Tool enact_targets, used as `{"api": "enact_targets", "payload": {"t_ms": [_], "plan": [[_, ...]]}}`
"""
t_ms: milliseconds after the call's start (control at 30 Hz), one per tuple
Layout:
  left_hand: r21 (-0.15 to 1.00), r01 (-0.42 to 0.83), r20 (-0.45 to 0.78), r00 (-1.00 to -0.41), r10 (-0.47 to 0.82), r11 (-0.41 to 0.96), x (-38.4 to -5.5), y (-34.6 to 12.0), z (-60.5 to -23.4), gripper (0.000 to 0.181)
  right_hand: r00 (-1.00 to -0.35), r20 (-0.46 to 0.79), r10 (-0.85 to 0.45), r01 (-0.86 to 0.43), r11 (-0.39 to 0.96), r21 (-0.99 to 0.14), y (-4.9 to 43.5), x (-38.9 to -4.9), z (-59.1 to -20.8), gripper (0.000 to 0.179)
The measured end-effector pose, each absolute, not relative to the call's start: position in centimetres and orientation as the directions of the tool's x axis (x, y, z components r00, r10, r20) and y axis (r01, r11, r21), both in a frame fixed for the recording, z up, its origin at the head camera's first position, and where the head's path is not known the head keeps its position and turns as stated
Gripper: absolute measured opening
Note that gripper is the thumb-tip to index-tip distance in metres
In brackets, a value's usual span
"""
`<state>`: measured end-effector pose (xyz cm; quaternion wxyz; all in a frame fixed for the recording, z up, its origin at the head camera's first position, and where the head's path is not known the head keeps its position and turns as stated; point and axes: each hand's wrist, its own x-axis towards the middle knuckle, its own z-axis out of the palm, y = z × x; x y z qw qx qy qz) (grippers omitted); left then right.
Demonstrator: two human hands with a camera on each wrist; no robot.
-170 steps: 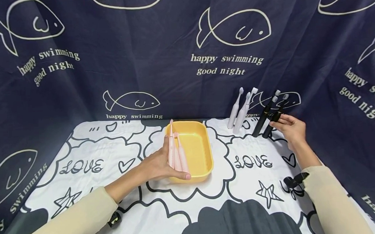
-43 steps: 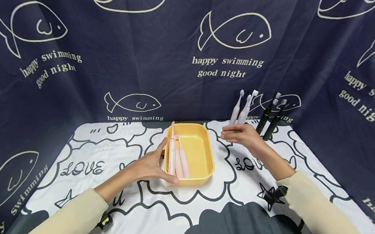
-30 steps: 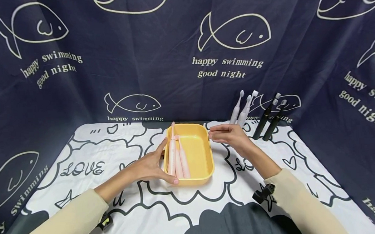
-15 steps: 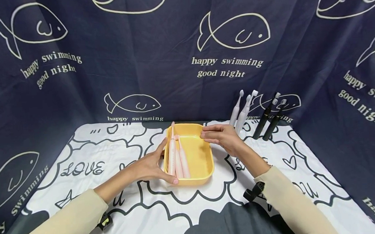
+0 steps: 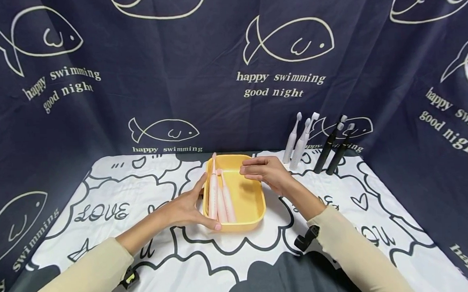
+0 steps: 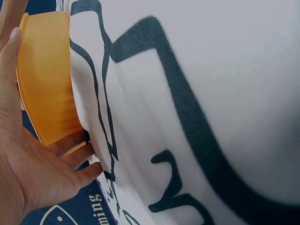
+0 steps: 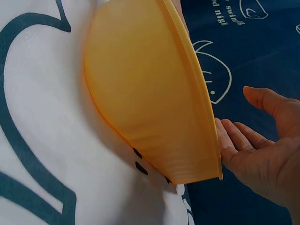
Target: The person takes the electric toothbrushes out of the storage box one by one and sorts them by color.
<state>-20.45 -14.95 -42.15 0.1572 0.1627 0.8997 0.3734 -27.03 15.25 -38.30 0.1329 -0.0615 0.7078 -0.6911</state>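
A yellow plastic box [image 5: 244, 225] stands mid-table with three pink electric toothbrushes [image 5: 214, 196] leaning along its left side. My left hand [image 5: 187, 208] spans the box's left side, thumb at the near corner and fingers along the outer wall; the left wrist view shows those fingertips against the wall. Over the right rim reaches my right hand [image 5: 269, 173], its extended fingers above the box's inside and holding nothing. In the right wrist view, the right hand's thumb stands apart from its fingers beside the rim.
White electric toothbrushes [image 5: 300, 148] stand upright at the back right. Beside them are black electric toothbrushes [image 5: 327, 151]. A dark fish-print curtain [image 5: 213, 75] closes off the back and sides of the patterned white cloth [image 5: 112, 189].
My right hand has moved left from the black toothbrushes to over the box's right rim. My left hand has shifted off the pink toothbrushes onto the box's left side.
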Motion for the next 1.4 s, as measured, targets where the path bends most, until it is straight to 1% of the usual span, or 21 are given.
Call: {"api": "enact_targets", "payload": {"t_ms": [133, 400, 600, 867, 1100, 1400], "plan": [[0.725, 0.17, -0.167, -0.897, 0.409, 0.668, -20.4, -14.9, -42.1, 0.167, -0.952, -0.128, -0.277, 0.123, 0.037, -0.992, 14.5, -27.0, -38.4, 0.054], [0.7, 0.187, -0.165, -0.897, 0.411, 0.689, -20.4, -14.9, -42.0, 0.166, -0.935, -0.165, -0.316, 0.148, 0.077, -0.986, 13.2, -26.9, -38.4, 0.055], [0.695, 0.202, -0.154, -0.896, 0.417, 0.69, -20.4, -14.9, -42.0, 0.166, -0.928, -0.184, -0.324, 0.164, 0.087, -0.983, 12.3, -27.2, -38.7, 0.048], [0.698, 0.203, -0.152, -0.895, 0.419, 0.687, -20.3, -14.9, -42.1, 0.166, -0.915, -0.221, -0.337, 0.205, 0.082, -0.975, 11.1, -27.9, -39.2, 0.045], [0.706, 0.204, -0.149, -0.893, 0.424, 0.678, -20.3, -15.0, -42.1, 0.166, -0.903, -0.232, -0.362, 0.219, 0.076, -0.973, 10.2, -28.3, -39.6, 0.034], [0.695, 0.201, -0.159, -0.893, 0.421, 0.69, -20.3, -15.0, -42.0, 0.166, -0.888, -0.256, -0.381, 0.246, 0.076, -0.966, 9.0, -28.8, -40.7, 0.035]]}}
